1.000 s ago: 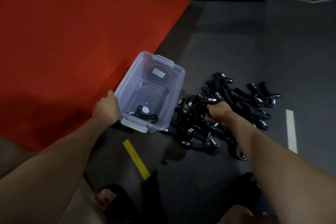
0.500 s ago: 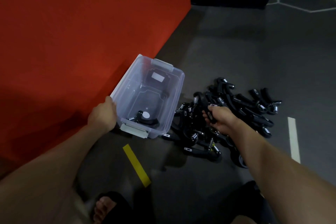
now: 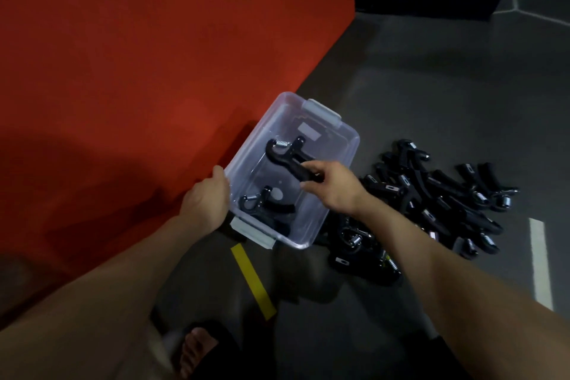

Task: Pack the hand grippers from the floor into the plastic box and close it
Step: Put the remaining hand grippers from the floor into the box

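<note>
Right hand (image 3: 331, 187) pinches one handle of a black hand gripper (image 3: 288, 157) and holds it over the open plastic box (image 3: 348, 145), spring end toward the far wall of the box. Left hand (image 3: 206, 200) grips the near-left rim of the box, fingers curled over the edge. One gripper (image 3: 265, 205) already lies on the box bottom at the near end. The rest sit in a tangled pile (image 3: 431, 200) on the floor (image 3: 431, 86), just right of the box. No lid identified in view.

Risks, as judged:
- Held by one handle only, the gripper could swing or slip and land across the rim rather than inside.
- Dropped crosswise, it may sit on top of the one below and waste room; with this many left, loose stacking could stand too high for the lid to close.
- Pile is interlocked: pulling one out may drag neighbours along and scatter them.
- Box rests against the red wall (image 3: 138, 55); if the left hand lets go, a hard drop might shift it.
</note>
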